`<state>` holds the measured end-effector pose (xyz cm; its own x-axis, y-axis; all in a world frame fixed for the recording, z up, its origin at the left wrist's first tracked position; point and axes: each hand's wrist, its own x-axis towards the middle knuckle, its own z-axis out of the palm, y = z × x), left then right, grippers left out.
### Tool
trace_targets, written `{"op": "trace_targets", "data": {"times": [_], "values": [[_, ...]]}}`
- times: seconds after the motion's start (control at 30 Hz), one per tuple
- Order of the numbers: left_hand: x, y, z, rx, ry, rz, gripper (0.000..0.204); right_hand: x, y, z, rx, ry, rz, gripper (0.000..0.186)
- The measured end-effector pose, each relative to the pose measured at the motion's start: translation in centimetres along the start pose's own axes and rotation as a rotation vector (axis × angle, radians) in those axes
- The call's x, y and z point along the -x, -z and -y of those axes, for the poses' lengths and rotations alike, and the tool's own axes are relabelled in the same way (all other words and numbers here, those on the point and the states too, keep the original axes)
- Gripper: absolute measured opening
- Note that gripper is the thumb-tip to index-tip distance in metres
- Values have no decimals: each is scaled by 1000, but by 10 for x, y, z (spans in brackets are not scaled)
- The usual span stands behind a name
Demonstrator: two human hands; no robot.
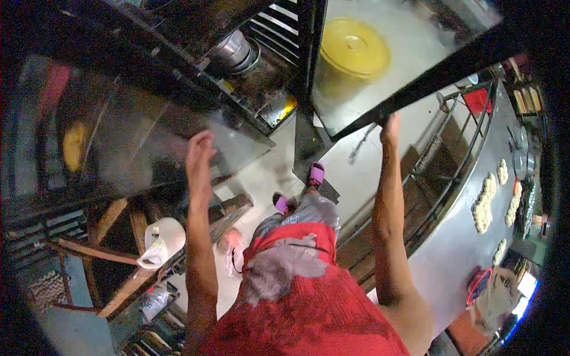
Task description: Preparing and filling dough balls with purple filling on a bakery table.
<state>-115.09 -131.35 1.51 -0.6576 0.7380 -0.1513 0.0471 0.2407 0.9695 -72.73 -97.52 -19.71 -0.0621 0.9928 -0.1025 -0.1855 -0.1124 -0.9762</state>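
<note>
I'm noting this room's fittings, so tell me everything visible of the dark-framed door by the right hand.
The door has a dark, solid-looking frame around a hazy, see-through pane, apparently glass. It seems swung open, standing above the pale floor at the picture's upper middle, its far end cut off. The right hand touches its frame near the nearest corner; its grip is unclear. A yellow lid shows in the pane.

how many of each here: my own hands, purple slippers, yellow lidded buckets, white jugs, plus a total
own hands: 2 (left hand, right hand)
purple slippers: 2
yellow lidded bucket: 1
white jug: 1
total: 6
</note>
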Motion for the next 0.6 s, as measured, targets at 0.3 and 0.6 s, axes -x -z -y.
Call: {"op": "trace_targets", "data": {"times": [0.3,0.6], "values": [[-20,-68,26,-81,-110,-227,49,-80,51,16,-26,-82,-118,30],[-103,-177,101,-132,114,201,53,-77,2,-46,177,265,-688,21]]}}
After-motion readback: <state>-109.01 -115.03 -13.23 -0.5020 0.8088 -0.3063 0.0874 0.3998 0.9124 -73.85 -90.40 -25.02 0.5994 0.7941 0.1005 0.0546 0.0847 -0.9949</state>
